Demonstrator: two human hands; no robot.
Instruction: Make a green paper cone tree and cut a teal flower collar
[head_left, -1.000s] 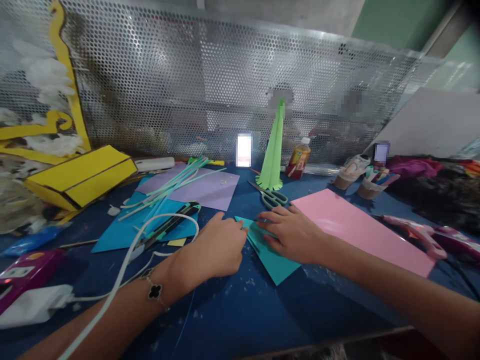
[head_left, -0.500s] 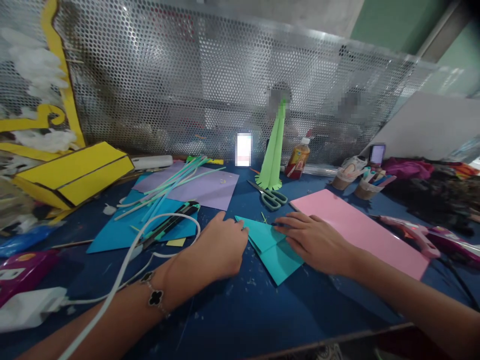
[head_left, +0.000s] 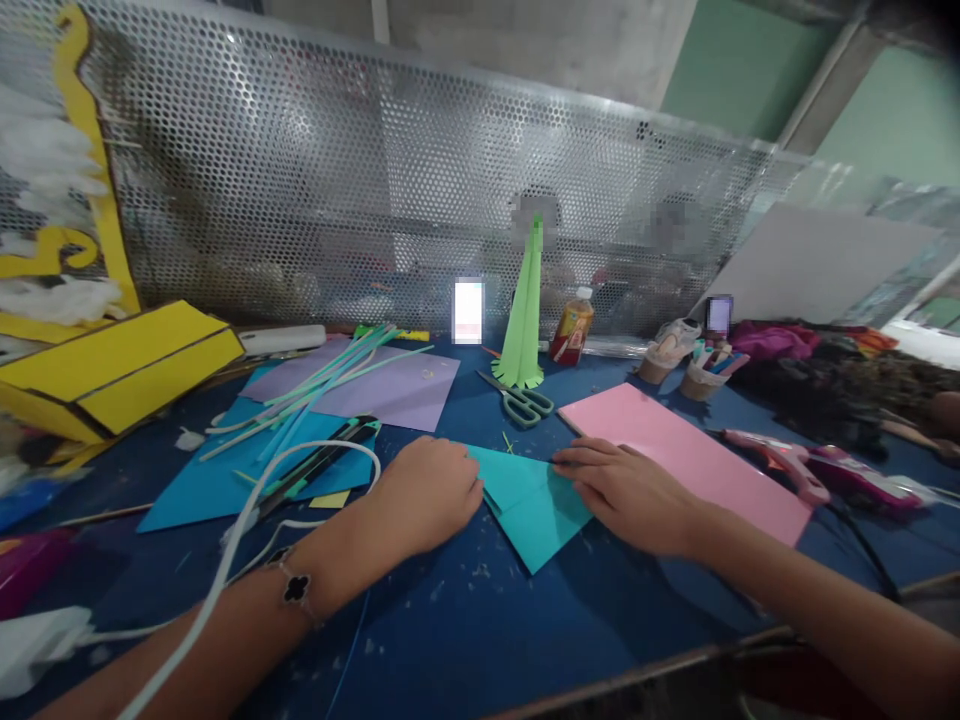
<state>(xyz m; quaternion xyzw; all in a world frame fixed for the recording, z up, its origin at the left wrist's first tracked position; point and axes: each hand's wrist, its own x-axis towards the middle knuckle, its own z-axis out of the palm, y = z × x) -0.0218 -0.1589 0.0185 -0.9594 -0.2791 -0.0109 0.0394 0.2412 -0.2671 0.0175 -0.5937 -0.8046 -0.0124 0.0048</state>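
A folded teal paper [head_left: 529,500] lies on the dark blue table [head_left: 480,630]. My left hand [head_left: 427,495] rests curled at the paper's left corner, its fingertips pressed on the edge. My right hand [head_left: 630,490] lies flat on the paper's right side, fingers stretched toward the fold. A bracelet with a black clover charm [head_left: 296,588] sits on my left wrist.
A pink sheet [head_left: 675,450], scissors [head_left: 521,402] and a green paper cone [head_left: 525,320] lie beyond my hands. A purple sheet [head_left: 375,385], blue sheet [head_left: 217,480], straws [head_left: 315,390], a cutter [head_left: 322,462] and a white cable [head_left: 247,510] are at left. A pink glue gun [head_left: 780,462] lies at right.
My right hand slid from the middle of the teal paper to its right edge, uncovering the fold. The view shifted a little to the right.
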